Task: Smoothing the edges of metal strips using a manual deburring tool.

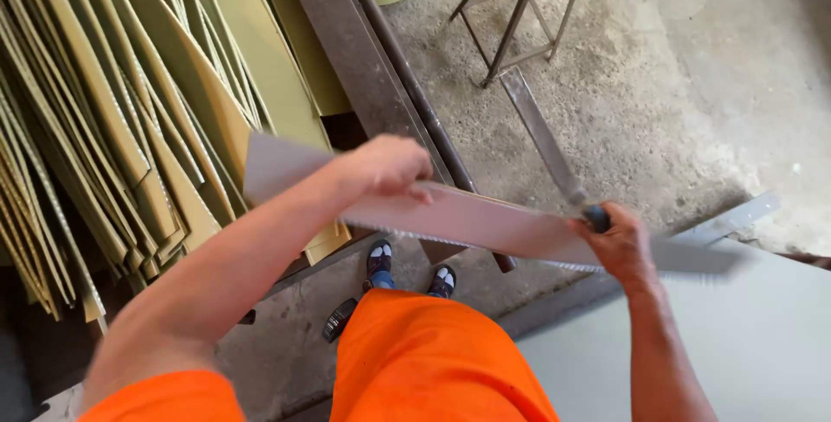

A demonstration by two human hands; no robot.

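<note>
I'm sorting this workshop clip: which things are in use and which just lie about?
In use: left hand and right hand on the grey metal strip; flat file.
Lying about: olive strips, metal stand, grey sheet.

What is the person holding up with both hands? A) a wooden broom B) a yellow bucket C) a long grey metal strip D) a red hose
C: the left hand grips the top edge of a long grey metal strip near its middle, while the right hand holds it farther along, together with a dark-handled tool whose kind the blur hides.
</note>
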